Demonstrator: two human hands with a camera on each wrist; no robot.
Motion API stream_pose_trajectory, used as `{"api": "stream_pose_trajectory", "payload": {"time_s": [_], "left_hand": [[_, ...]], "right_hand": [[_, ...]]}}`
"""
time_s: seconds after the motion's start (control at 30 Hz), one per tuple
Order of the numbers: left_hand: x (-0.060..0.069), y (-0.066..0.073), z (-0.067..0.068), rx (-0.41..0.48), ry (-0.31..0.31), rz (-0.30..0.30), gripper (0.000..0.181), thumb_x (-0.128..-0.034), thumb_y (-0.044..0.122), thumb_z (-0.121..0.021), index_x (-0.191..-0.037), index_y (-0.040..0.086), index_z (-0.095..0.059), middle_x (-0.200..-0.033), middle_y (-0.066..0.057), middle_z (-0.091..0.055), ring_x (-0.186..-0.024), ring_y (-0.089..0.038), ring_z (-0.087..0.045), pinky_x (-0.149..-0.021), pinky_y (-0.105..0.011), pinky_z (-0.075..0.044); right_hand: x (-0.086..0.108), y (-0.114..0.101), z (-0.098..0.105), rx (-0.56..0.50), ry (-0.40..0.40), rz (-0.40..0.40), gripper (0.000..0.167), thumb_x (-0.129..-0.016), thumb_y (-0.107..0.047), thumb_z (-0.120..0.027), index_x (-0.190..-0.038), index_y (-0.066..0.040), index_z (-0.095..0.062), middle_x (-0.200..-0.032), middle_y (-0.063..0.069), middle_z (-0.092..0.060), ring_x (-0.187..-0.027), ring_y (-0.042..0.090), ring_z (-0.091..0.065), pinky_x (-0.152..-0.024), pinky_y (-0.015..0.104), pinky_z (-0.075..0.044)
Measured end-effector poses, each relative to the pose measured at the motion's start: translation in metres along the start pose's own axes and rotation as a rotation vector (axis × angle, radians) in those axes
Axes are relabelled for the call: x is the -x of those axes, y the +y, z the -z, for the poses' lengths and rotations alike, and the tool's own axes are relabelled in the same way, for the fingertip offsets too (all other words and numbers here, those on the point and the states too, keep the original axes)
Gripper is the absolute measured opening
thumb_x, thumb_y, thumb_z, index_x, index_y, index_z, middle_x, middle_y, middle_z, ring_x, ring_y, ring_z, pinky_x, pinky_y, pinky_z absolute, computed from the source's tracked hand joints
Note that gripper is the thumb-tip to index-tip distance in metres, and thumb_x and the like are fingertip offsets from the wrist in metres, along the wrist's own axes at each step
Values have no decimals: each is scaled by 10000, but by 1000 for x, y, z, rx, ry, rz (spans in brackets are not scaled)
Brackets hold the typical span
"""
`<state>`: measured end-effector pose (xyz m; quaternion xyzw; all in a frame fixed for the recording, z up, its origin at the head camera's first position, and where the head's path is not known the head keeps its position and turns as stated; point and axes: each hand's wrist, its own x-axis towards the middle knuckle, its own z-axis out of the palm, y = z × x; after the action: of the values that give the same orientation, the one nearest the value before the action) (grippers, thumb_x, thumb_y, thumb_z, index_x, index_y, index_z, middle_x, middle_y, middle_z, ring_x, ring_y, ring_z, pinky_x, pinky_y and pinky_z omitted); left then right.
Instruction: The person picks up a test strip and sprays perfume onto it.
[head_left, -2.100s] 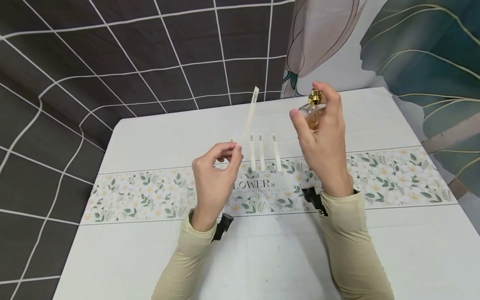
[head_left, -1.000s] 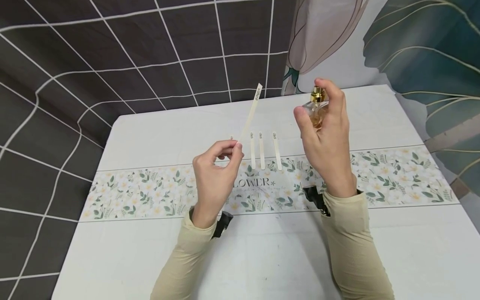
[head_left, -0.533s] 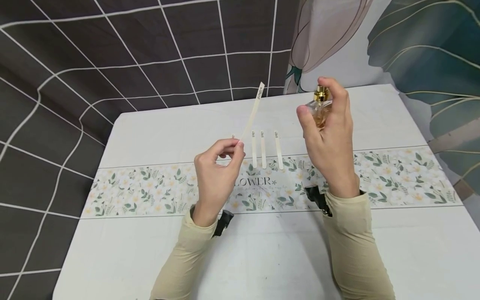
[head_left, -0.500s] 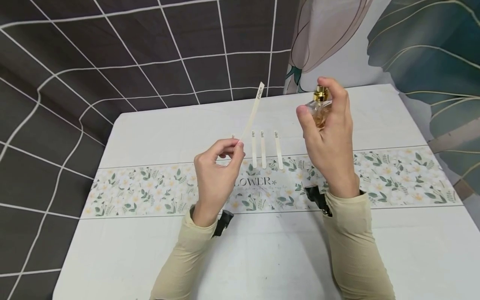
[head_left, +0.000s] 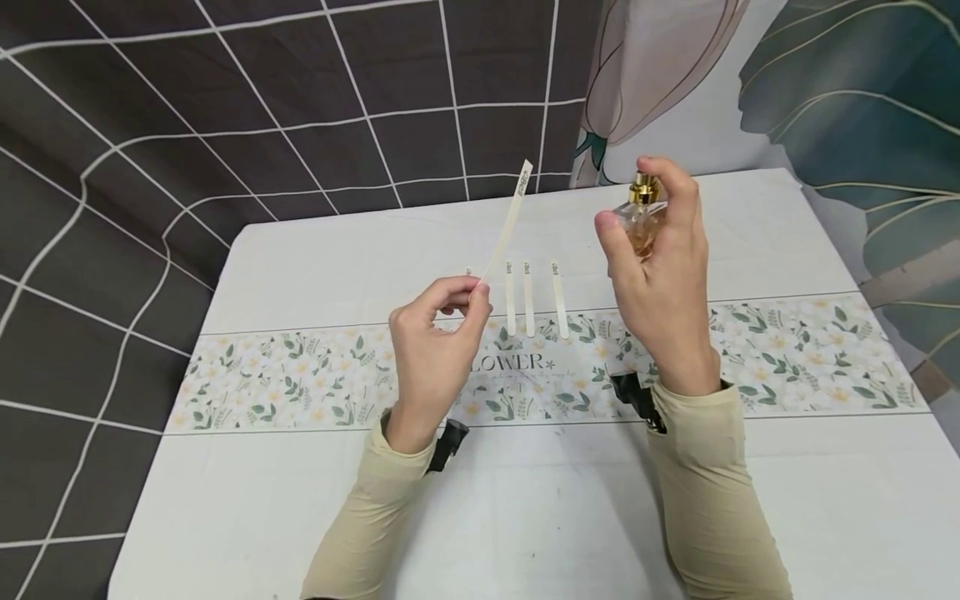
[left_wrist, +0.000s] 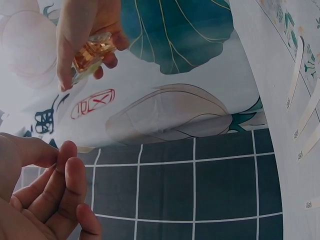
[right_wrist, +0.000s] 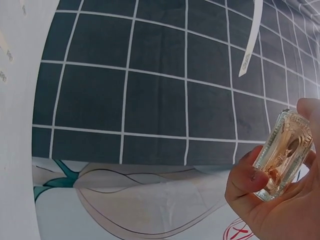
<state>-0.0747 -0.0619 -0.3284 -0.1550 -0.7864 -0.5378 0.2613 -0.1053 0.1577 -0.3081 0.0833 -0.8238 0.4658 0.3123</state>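
The left grip (head_left: pixel 435 354) pinches a pale strip (head_left: pixel 510 222); the right grip (head_left: pixel 666 292) holds a gold-topped bottle (head_left: pixel 642 227) above the surface (head_left: pixel 540 508).

There were two hands (head_left: pixel 433 354), two sleeves (head_left: pixel 372 517), one bottle (head_left: pixel 642 237) with one gold top (head_left: pixel 643 191), and five paper strips (head_left: pixel 513 221), one held up and four on one table (head_left: pixel 562 517)

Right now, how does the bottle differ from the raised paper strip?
The bottle is glassy and amber with a gold collar; the paper strip is flat and cream with dark print. The bottle is chunky, the paper strip long and narrow. The right hand grips the bottle; the left hand pinches the paper strip's lower end. Both are held above the table.
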Motion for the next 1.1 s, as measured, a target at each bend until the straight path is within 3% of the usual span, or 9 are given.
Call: {"api": "stream_pose_trajectory", "payload": {"time_s": [0.27,0.67,1.1], "left_hand": [[0,0,0,-5,3,-16,95,-931,38,-679,-942,-22,-752,-763,-93,-752,-696,-165,-668,-703,-302,-541],[1,0,-1,3,4,1,94,-933,43,-682,-945,-14,-755,-765,-85,-754,-703,-154,-673,-694,-266,-536],[1,0,-1,10,0,0,98,-940,47,-681,-951,-18,-753,-767,-87,-756,-708,-149,-692,-671,-368,-562]], "right_hand": [[0,-2,1,-19,15,-14,498,-1028,-304,-602,-1463,-129,-437,-1062,-170,-399,-681,184,-409,-600,245,-338],[-2,0,2,-15,0,-19,488,-1026,-297,-601,-1448,-121,-429,-1051,-77,-463,-671,190,-434,-583,235,-357],[-1,-5,2,-13,1,-115,588,-973,-307,-701,-1475,-223,-406,-1029,-45,-484,-703,144,-464,-619,235,-387]]}}
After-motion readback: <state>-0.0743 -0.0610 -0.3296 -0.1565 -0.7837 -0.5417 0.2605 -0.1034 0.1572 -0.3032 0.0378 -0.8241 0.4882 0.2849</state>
